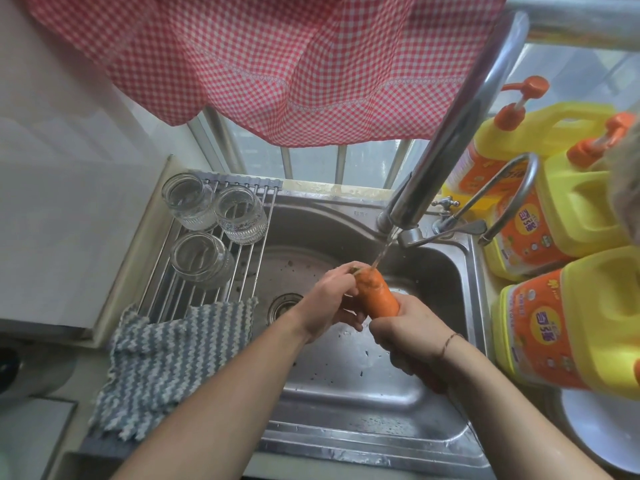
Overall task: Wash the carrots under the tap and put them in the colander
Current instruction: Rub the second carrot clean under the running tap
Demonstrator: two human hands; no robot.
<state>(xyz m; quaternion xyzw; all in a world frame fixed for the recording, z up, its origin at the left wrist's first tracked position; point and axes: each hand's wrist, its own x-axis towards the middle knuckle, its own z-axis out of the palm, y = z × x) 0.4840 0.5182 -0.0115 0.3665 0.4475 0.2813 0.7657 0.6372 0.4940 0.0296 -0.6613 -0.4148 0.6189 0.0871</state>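
A thick orange carrot [375, 294] is held over the steel sink [349, 420], its top end under a thin stream of water from the tap [450, 133]. My left hand [329, 303] is curled round the carrot's upper part from the left. Lower down, my right hand [408, 337] grips the rest of the carrot and hides most of that part; a bit of orange shows below the wrist. No colander is in view.
A roll-up drying rack [242, 258] on the sink's left holds three upturned glass jars [201, 258], with a striped grey cloth [162, 355] draped below. Yellow detergent jugs [575, 327] crowd the right edge. A white bowl [602, 431] sits at bottom right. A red checked curtain [277, 64] hangs above.
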